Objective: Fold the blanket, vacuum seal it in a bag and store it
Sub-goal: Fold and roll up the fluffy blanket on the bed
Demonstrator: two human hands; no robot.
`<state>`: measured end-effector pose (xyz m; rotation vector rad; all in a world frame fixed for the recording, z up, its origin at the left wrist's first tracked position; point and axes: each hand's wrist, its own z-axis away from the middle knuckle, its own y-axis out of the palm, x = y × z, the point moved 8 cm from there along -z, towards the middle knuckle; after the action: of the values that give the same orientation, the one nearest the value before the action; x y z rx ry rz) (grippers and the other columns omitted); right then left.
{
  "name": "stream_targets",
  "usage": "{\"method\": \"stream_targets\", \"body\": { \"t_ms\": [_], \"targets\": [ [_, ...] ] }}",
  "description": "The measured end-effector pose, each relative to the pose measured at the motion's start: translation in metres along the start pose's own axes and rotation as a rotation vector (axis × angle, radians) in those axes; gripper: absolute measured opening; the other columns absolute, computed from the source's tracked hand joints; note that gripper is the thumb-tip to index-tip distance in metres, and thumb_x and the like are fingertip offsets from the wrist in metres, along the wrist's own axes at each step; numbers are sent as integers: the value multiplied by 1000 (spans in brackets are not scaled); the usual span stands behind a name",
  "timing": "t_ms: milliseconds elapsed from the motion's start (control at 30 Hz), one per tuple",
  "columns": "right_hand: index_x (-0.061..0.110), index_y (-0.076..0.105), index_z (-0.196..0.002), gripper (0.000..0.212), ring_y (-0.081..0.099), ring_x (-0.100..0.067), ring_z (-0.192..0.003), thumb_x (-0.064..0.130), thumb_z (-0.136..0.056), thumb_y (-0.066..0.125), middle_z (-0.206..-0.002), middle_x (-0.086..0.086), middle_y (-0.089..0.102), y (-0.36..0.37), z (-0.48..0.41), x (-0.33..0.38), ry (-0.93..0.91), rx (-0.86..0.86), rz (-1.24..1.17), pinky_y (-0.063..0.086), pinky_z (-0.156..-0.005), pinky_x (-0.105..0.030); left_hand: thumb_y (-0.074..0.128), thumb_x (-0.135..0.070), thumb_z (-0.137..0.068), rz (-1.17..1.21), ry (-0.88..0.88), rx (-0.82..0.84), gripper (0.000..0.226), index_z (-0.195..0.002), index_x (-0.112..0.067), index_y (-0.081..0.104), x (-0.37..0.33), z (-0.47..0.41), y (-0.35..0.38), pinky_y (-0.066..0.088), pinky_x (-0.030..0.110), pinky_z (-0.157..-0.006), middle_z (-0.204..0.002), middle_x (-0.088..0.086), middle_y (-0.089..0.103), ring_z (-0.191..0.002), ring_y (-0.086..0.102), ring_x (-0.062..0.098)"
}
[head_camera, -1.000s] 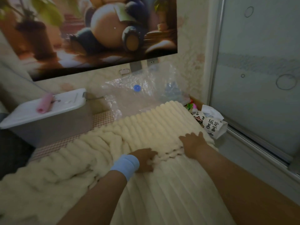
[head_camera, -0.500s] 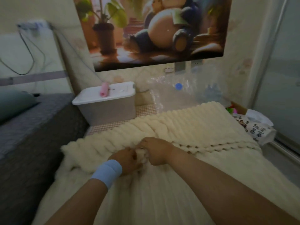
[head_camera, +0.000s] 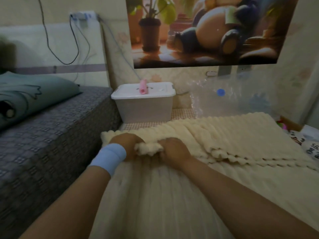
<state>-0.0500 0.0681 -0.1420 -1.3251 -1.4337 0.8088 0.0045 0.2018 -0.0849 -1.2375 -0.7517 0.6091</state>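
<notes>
Farther left now, both hands (head_camera: pixel 127 145) (head_camera: pixel 174 150) bunch blanket (head_camera: pixel 224 135).

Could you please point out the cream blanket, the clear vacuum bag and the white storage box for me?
cream blanket (head_camera: pixel 224 133), head view, ribbed top layer.
clear vacuum bag (head_camera: pixel 224 106), head view, crinkled plastic near its middle.
white storage box (head_camera: pixel 145 110), head view, front wall.
</notes>
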Motion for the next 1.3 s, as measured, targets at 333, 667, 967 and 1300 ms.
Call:
{"method": "stream_targets", "body": {
  "t_ms": [333, 667, 967, 1300],
  "targets": [
    [24, 74, -106, 41, 64, -16, -97, 56, -88, 58, -110, 3, 71, 36, -26, 54, -19, 424, -289, 52, -89, -37, 48, -57, -92, 400, -242, 372, 66, -138, -10, 47, 69, -18, 69, 40, 35, -104, -139, 10, 52, -125, 51, 27],
    [25, 49, -138, 45, 58, -32, -113, 11, -96, 47, -146, -3, 37, 42, -143, 32, -111, 101, 57, 47, -88, -39, 46, -38, -93, 493, -599, 12, 64, -148, -13, 28, 155, -105, 77, 43, 42, -99, -149, 16, 33, -128, 44, 36],
    [12, 46, -141, 48, 49, -29, -131, 18, -95, 55, -145, -12, 48, 100, -195, -12, 6, 481, 356, 40, -106, -37, 41, -24, -100, 513, -375, -236, 36, -130, -7, 50, 133, -163, 10, 40, 40, -101, -134, 16, 51, -121, 52, 35],
    [12, 25, -153, 66, 23, -32, -146, 27, -97, 58, -160, -14, 23, 45, -236, -20, 68, 228, -148, 19, -117, -35, 41, -16, -98, 152, -299, -336, 56, -150, -16, 20, 121, -211, -36, 32, 50, -107, -160, 11, 1, -140, 21, 35]
  ]
}}
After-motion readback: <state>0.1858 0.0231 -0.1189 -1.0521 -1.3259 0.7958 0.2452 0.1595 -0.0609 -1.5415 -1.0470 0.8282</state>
